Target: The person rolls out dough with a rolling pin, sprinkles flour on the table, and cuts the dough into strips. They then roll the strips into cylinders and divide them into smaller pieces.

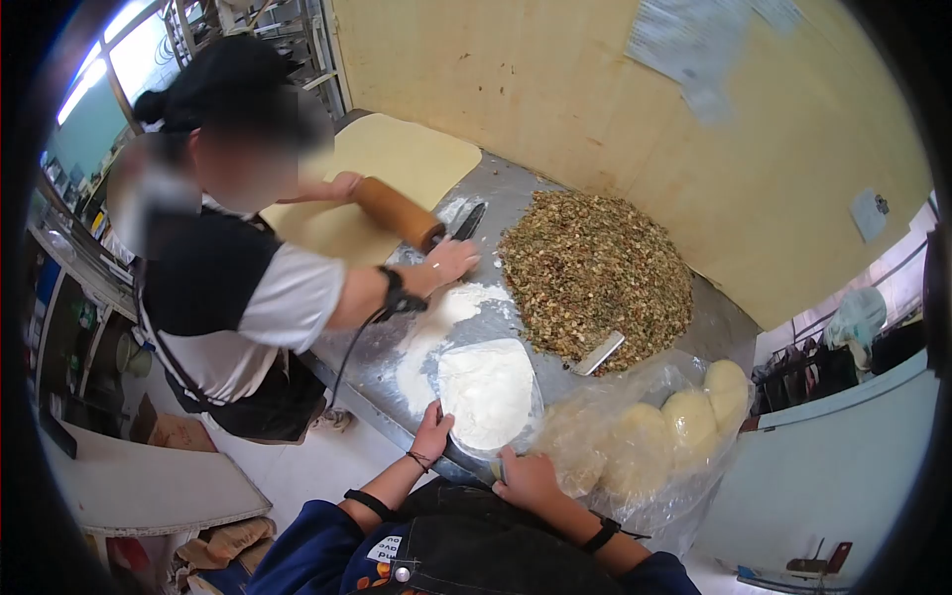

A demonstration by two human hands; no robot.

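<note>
A bag of white flour [486,394] lies at the front edge of the metal table. At its left side is my left hand [431,434], with the fingers closed on its edge. My right hand [528,480] is at the lower right of the flour, fingers bent around something at the table edge that I cannot make out. Right of it, a clear plastic bag [565,436] holds several dough balls [687,426]. Loose flour [451,305] is spread behind the bag of flour.
A co-worker [223,288] at the left holds a rolling pin [397,211] over a dough sheet [421,149]. A large pile of chopped filling [595,273] sits at the back right, with a white scraper [599,353] at its front. A dark-bladed tool [470,221] lies near the pin.
</note>
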